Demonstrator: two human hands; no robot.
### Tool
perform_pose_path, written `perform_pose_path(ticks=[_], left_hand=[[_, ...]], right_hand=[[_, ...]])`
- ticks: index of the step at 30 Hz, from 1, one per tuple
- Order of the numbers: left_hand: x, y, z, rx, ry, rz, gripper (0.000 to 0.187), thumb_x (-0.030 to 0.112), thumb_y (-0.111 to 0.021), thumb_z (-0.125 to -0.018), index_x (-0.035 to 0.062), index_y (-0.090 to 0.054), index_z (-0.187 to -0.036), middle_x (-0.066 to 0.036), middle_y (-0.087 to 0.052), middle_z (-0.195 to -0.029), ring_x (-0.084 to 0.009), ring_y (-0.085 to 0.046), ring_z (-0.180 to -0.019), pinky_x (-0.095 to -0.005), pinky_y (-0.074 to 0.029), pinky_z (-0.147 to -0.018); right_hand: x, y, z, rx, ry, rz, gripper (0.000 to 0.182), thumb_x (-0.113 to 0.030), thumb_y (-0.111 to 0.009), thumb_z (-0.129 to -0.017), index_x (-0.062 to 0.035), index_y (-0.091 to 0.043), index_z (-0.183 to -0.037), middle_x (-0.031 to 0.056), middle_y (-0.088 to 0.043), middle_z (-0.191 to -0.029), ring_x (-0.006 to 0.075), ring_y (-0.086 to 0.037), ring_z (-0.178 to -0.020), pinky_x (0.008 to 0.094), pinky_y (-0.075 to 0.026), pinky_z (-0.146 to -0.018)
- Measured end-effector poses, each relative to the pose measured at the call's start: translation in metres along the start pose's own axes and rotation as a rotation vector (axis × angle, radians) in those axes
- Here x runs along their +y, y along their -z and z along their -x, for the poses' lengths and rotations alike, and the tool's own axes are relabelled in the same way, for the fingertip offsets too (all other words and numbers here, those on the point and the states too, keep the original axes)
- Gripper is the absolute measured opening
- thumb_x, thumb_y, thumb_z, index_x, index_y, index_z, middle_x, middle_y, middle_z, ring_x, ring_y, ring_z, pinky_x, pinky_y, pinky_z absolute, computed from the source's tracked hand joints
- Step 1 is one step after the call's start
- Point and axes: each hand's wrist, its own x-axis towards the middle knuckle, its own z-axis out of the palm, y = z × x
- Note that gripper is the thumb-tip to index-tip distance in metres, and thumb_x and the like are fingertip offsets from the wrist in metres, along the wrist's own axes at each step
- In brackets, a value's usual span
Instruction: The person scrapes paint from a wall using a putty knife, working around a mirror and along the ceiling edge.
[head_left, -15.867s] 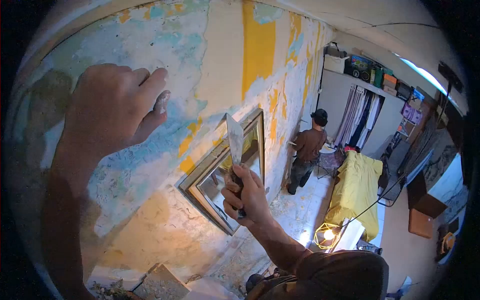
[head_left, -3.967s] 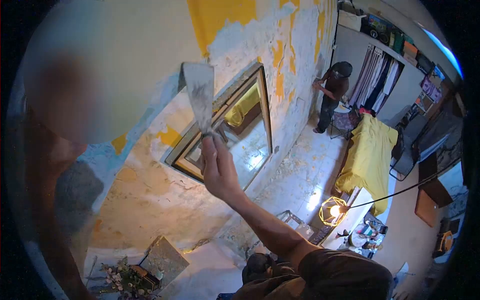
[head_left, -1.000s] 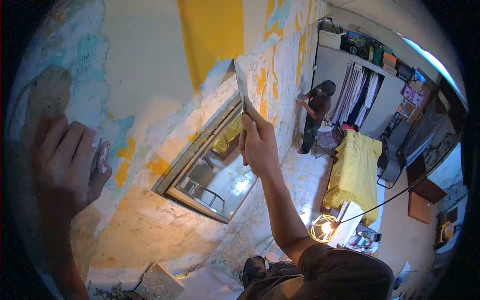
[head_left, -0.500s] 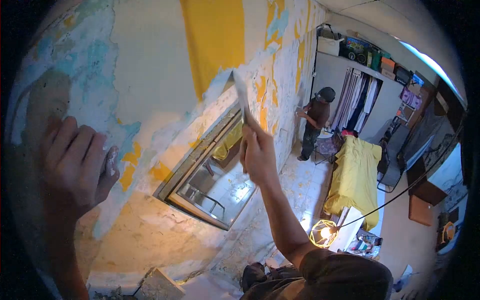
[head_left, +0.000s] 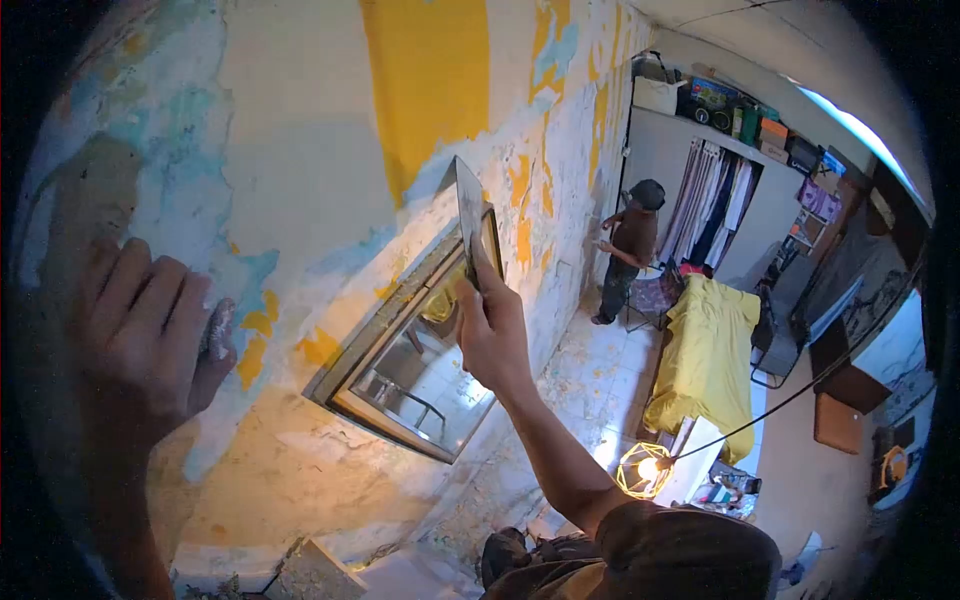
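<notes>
My right hand [head_left: 492, 335] is wrapped round the handle of a putty knife [head_left: 468, 210]. The blade points up, its tip over the lower edge of a yellow painted patch [head_left: 425, 90]; whether it touches the wall is hard to tell. The wall [head_left: 300, 110] carries peeling white, turquoise and yellow paint. At the left, my left hand [head_left: 150, 340] is close against the wall with bent fingers pressed together. Its thumb looks coated in whitish dust, and anything inside the fingers is hidden. Below the knife, a framed opening [head_left: 430, 380] with glass or a mirror is set in the wall.
A co-worker [head_left: 632, 240] stands by the same wall farther back. A lit caged lamp [head_left: 645, 470] hangs on a black cable at my right. Behind it lies a yellow-covered bed [head_left: 705, 350]. Paint flakes litter the tiled floor [head_left: 585, 385]. Boxes [head_left: 773, 135] sit atop the wardrobe.
My right hand and the putty knife have moved slightly left and down along the wall. My left hand has hardly moved. The co-worker's arms have shifted.
</notes>
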Motion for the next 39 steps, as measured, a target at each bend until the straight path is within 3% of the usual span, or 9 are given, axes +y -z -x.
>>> perform_pose_path(ticks=[5, 7, 9, 10, 16, 22, 24, 27, 39], left_hand=[[0.004, -0.003, 0.000, -0.009, 0.023, -0.015, 0.018, 0.013, -0.067, -0.075, -0.0008, -0.058, -0.083, -0.016, -0.053, -0.078, -0.0364, -0.055, -0.081, -0.0534, -0.045, -0.087], [0.002, -0.001, 0.002, 0.005, 0.027, -0.036, 0.018, 0.014, -0.067, -0.076, -0.0007, -0.058, -0.082, -0.015, -0.052, -0.077, -0.0362, -0.055, -0.081, -0.0532, -0.045, -0.087], [-0.002, 0.002, 0.007, -0.209, 0.065, 0.009, 0.025, 0.014, -0.064, -0.080, -0.0056, -0.061, -0.095, -0.023, -0.063, -0.095, -0.0455, -0.060, -0.096, -0.0577, -0.043, -0.095], [-0.004, 0.002, 0.007, -0.206, 0.071, 0.000, 0.025, 0.014, -0.064, -0.080, -0.0056, -0.061, -0.095, -0.023, -0.063, -0.095, -0.0455, -0.060, -0.096, -0.0577, -0.043, -0.095], [-0.002, -0.005, 0.012, -0.105, 0.064, -0.001, 0.028, 0.017, -0.065, -0.078, -0.0048, -0.061, -0.095, -0.022, -0.062, -0.094, -0.0440, -0.059, -0.096, -0.0569, -0.044, -0.094], [0.001, 0.001, 0.007, -0.180, 0.077, 0.010, 0.028, 0.016, -0.064, -0.078, -0.0044, -0.061, -0.097, -0.022, -0.062, -0.094, -0.0440, -0.058, -0.096, -0.0564, -0.044, -0.095], [0.001, -0.002, 0.006, -0.086, 0.063, 0.025, 0.018, 0.014, -0.066, -0.077, -0.0013, -0.061, -0.086, -0.015, -0.057, -0.080, -0.0350, -0.056, -0.084, -0.0513, -0.045, -0.088], [-0.001, -0.003, 0.006, 0.021, -0.014, -0.073, 0.019, 0.014, -0.067, -0.078, -0.0010, -0.062, -0.087, -0.015, -0.059, -0.083, -0.0349, -0.057, -0.085, -0.0506, -0.045, -0.089], [-0.003, -0.004, 0.010, -0.043, 0.036, -0.020, 0.020, 0.015, -0.068, -0.078, -0.0012, -0.062, -0.089, -0.015, -0.061, -0.086, -0.0356, -0.058, -0.087, -0.0515, -0.045, -0.092]], right_hand=[[-0.003, 0.010, -0.033, 0.068, 0.104, -0.046, 0.051, -0.014, -0.049, -0.098, -0.0052, -0.037, -0.147, 0.0058, -0.050, -0.073, 0.0108, -0.043, -0.062, 0.0297, -0.040, -0.057], [-0.016, 0.009, -0.027, 0.055, 0.024, -0.096, 0.050, -0.014, -0.049, -0.098, -0.0024, -0.038, -0.145, 0.0063, -0.049, -0.073, 0.0113, -0.043, -0.064, 0.0305, -0.040, -0.058], [-0.016, 0.007, -0.008, -0.033, -0.054, 0.037, 0.049, -0.014, -0.049, -0.099, 0.0010, -0.038, -0.144, 0.0064, -0.050, -0.074, 0.0113, -0.043, -0.065, 0.0301, -0.041, -0.059], [-0.010, 0.003, -0.002, -0.004, 0.074, -0.016, 0.048, -0.014, -0.049, -0.098, 0.0036, -0.039, -0.142, 0.0072, -0.050, -0.073, 0.0114, -0.044, -0.066, 0.0300, -0.041, -0.060], [-0.014, 0.018, -0.035, 0.046, 0.040, -0.015, 0.048, -0.016, -0.049, -0.098, 0.0015, -0.040, -0.143, 0.0074, -0.050, -0.071, 0.0126, -0.045, -0.064, 0.0309, -0.042, -0.060], [0.001, 0.018, -0.010, -0.009, 0.081, 0.049, 0.048, -0.016, -0.048, -0.098, -0.0042, -0.040, -0.145, 0.0069, -0.047, -0.063, 0.0119, -0.044, -0.058, 0.0299, -0.040, -0.055], [-0.020, 0.021, -0.016, -0.038, -0.015, 0.076, 0.049, -0.017, -0.048, -0.099, -0.0032, -0.040, -0.145, 0.0073, -0.046, -0.062, 0.0118, -0.044, -0.057, 0.0295, -0.040, -0.055], [-0.004, 0.011, -0.014, 0.000, -0.014, 0.067, 0.049, -0.018, -0.048, -0.099, -0.0042, -0.039, -0.146, 0.0079, -0.045, -0.061, 0.0127, -0.044, -0.056, 0.0299, -0.040, -0.054], [0.001, 0.010, -0.002, 0.011, 0.076, 0.076, 0.049, -0.015, -0.049, -0.097, -0.0048, -0.040, -0.144, 0.0131, -0.045, -0.060, 0.0181, -0.046, -0.053, 0.0348, -0.040, -0.054]])
